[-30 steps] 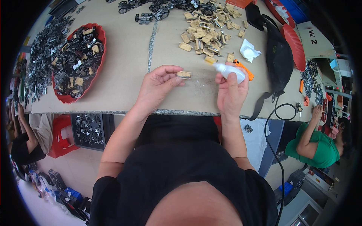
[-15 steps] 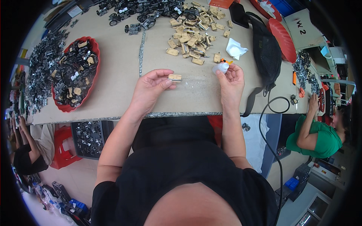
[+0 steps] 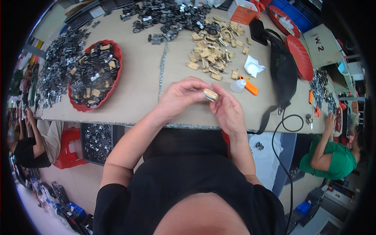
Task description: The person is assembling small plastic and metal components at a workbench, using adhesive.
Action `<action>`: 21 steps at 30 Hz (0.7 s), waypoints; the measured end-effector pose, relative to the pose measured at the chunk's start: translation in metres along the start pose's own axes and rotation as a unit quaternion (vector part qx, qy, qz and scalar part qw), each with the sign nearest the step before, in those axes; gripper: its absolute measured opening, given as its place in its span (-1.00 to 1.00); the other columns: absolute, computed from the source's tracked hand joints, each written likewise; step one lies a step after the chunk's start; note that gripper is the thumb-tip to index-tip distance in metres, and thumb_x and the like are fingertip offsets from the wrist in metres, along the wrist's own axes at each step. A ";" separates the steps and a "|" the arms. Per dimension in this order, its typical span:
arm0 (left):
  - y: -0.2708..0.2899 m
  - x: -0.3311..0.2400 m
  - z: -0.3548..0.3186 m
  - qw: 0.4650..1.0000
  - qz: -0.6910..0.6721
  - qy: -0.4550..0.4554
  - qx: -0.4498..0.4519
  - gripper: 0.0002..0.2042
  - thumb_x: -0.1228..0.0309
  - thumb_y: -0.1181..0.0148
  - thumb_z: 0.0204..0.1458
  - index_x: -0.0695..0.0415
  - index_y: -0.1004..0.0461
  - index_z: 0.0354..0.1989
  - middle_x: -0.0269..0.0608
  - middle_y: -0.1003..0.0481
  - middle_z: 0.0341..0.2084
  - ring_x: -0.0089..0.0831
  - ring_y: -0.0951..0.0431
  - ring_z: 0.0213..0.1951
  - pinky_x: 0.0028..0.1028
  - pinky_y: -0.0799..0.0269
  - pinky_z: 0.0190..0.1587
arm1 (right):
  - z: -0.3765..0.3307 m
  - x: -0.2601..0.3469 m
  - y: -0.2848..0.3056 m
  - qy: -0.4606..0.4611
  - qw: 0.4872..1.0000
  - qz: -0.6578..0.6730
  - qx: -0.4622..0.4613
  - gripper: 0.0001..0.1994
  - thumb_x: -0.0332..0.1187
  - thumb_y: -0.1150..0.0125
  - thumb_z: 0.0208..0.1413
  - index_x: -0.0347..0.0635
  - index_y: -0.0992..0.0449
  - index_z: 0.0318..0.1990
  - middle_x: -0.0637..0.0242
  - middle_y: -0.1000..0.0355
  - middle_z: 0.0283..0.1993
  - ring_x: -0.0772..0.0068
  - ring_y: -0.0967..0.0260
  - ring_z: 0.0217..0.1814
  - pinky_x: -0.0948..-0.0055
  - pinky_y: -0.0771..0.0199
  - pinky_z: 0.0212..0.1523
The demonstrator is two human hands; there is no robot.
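Above the table's near edge, both hands meet at a small tan block-shaped part (image 3: 210, 94) with a shiny metallic edge. My left hand (image 3: 181, 96) pinches its left end between thumb and fingers. The fingers of my right hand (image 3: 230, 113) are closed at its right end, partly hiding it. Just beyond my right hand, a small white plastic bottle (image 3: 237, 85) lies beside an orange-handled tool (image 3: 250, 87). A crumpled white tissue (image 3: 253, 67) is behind them. Farther off spreads a loose pile of similar tan parts (image 3: 213, 55).
Black toy-car-like chassis parts (image 3: 172, 17) are heaped at the back. A red scalloped tray (image 3: 118, 74) holds dark and tan pieces on the left. A black bag (image 3: 282, 70) with a strap and cable lies on the right. Co-workers sit at both sides, one in a green top (image 3: 331, 158).
My right hand has put the white bottle down on the table and moved left to the tan part. My left hand has brought the part rightward. The view has shifted slightly.
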State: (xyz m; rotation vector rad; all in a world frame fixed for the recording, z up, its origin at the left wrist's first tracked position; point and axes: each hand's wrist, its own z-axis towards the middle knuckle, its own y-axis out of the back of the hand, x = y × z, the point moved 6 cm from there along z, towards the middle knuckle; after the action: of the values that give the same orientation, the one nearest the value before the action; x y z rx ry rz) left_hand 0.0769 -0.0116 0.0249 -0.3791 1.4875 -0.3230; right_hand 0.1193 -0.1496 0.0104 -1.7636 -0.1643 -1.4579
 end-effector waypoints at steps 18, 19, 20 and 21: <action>0.141 -0.072 0.071 0.638 0.660 -0.177 -0.355 -0.51 0.30 -0.27 -0.20 0.19 -0.31 -0.06 -0.04 -0.37 -0.19 -0.06 -0.34 -0.12 -0.23 -0.24 -0.02 | 0.012 -0.031 -0.010 -0.114 0.959 0.253 0.061 -0.47 -0.10 -0.15 0.03 -0.31 -0.27 0.04 0.37 -0.32 -0.26 0.61 -0.16 -0.43 0.60 -0.17 -0.43; 0.145 -0.071 0.076 0.628 0.666 -0.144 -0.376 -0.48 0.27 -0.28 -0.22 0.19 -0.29 -0.05 -0.04 -0.38 -0.19 -0.06 -0.35 -0.14 -0.23 -0.24 -0.03 | 0.014 -0.030 -0.010 -0.114 0.958 0.254 0.063 -0.47 -0.10 -0.15 0.03 -0.30 -0.28 0.04 0.37 -0.31 -0.26 0.61 -0.16 -0.44 0.60 -0.16 -0.44; 0.148 -0.067 0.079 0.628 0.680 -0.101 -0.366 -0.47 0.25 -0.29 -0.23 0.19 -0.30 -0.05 -0.04 -0.37 -0.18 -0.06 -0.35 -0.14 -0.23 -0.25 -0.03 | 0.013 -0.031 -0.009 -0.114 0.959 0.253 0.057 -0.48 -0.10 -0.14 0.03 -0.31 -0.28 0.04 0.37 -0.31 -0.27 0.61 -0.16 -0.44 0.60 -0.16 -0.44; 0.151 -0.063 0.081 0.626 0.692 -0.058 -0.356 -0.46 0.23 -0.30 -0.24 0.19 -0.30 -0.06 -0.03 -0.37 -0.17 -0.07 -0.35 -0.14 -0.23 -0.25 -0.04 | 0.011 -0.031 -0.007 -0.114 0.960 0.252 0.052 -0.48 -0.10 -0.14 0.03 -0.31 -0.28 0.04 0.37 -0.31 -0.27 0.61 -0.15 -0.44 0.60 -0.16 -0.45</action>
State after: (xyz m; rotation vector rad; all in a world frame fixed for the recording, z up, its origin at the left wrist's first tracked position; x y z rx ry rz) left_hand 0.1507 0.1558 0.0194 0.2310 1.3129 1.5500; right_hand 0.1136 -0.1253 -0.0130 -1.7225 0.0871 -0.8679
